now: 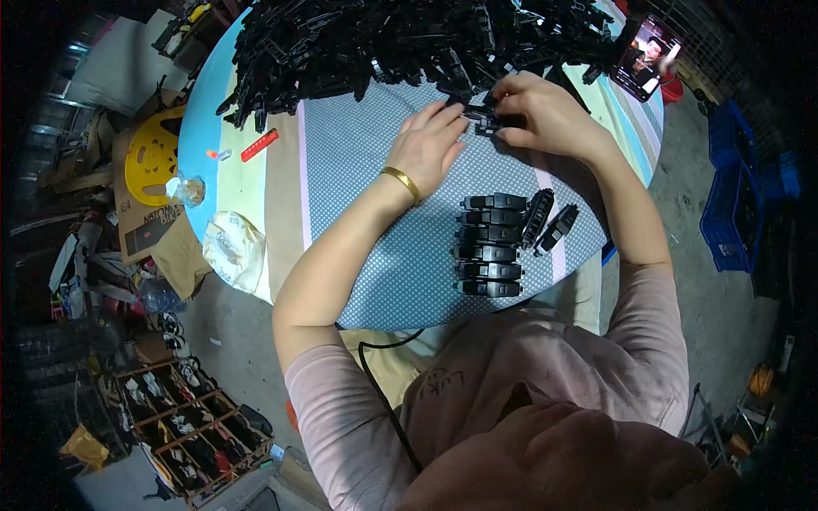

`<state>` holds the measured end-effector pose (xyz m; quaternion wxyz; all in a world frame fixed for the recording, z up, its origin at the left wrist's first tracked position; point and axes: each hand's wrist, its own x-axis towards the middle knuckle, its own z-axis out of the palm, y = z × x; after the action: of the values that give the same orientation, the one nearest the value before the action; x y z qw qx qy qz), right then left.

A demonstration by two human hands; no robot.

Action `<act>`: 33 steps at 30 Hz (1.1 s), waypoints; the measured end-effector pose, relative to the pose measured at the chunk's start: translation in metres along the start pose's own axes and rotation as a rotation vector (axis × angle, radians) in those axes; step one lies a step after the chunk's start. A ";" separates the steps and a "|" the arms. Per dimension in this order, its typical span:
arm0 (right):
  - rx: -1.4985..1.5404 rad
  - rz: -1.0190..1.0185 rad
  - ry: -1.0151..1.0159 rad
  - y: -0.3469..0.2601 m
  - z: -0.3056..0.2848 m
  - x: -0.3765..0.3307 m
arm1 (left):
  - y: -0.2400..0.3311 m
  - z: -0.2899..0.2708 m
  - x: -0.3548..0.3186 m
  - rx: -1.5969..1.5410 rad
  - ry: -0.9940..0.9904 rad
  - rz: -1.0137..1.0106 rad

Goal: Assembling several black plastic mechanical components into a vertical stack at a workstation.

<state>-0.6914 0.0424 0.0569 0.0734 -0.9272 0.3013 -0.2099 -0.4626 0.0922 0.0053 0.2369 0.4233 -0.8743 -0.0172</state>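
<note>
A large heap of black plastic parts (358, 43) covers the far side of the round table. At its near edge, my right hand (545, 115) curls its thumb and fingers round a small black plastic part (486, 121). My left hand (426, 146) lies just left of that part with its fingers stretched out; their tips reach its left end. Nearer my body stands a neat column of several black plastic parts (490, 253), laid side by side. Two more black parts (550, 223) lie tilted at the column's right.
A phone (648, 58) with a lit screen stands at the far right rim. On the left of the table (285, 196) are a red utility knife (259, 146) and a pale cloth bag (234, 249). Blue crates (731, 204) stand on the floor to the right; a shoe rack (196, 426) is lower left.
</note>
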 end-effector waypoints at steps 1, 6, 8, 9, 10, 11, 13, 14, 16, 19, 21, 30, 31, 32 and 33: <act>0.000 0.001 0.001 0.000 0.003 0.001 | -0.004 0.000 -0.001 0.015 0.021 -0.047; 0.021 -0.069 -0.139 -0.007 0.008 0.001 | -0.009 0.001 0.000 0.180 0.210 -0.215; 0.090 -0.119 -0.149 -0.012 0.010 0.000 | -0.002 -0.007 0.002 0.081 0.225 -0.111; 0.159 -0.167 -0.159 -0.013 0.011 -0.001 | 0.005 -0.012 0.002 -0.019 0.237 -0.004; 0.229 -0.213 -0.170 -0.014 0.012 -0.001 | 0.011 -0.015 0.000 -0.020 0.235 -0.004; 0.230 -0.212 -0.170 -0.011 0.011 -0.001 | 0.017 -0.016 -0.003 -0.118 0.147 -0.040; 0.397 -0.208 -0.212 0.000 0.003 0.000 | 0.022 -0.017 -0.004 -0.211 0.046 -0.062; 0.470 -0.198 -0.211 0.006 0.001 0.004 | 0.022 -0.018 -0.005 -0.208 0.045 -0.074; 0.439 -0.103 -0.218 0.017 -0.006 0.005 | 0.023 -0.018 -0.007 -0.240 0.047 -0.074; 0.435 -0.086 -0.205 0.035 0.003 0.000 | 0.015 -0.010 -0.004 -0.231 0.067 -0.076; 0.464 -0.100 -0.179 0.023 0.005 0.005 | 0.010 -0.008 -0.006 -0.256 0.098 -0.103; 0.406 -0.011 -0.267 0.004 0.019 0.006 | 0.031 -0.025 -0.008 -0.234 -0.018 -0.306; 0.393 -0.029 -0.215 0.005 0.025 0.003 | 0.032 -0.026 -0.009 -0.197 -0.073 -0.339; 0.392 -0.028 -0.214 0.005 0.025 0.003 | 0.032 -0.028 -0.008 -0.198 -0.073 -0.337; 0.332 -0.054 -0.191 0.005 0.023 0.002 | 0.030 -0.031 -0.007 -0.300 -0.129 -0.414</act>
<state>-0.6822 0.0376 0.0353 0.2479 -0.9259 0.2292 -0.1696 -0.4680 0.1219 0.0366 0.2322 0.5514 -0.7700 -0.2217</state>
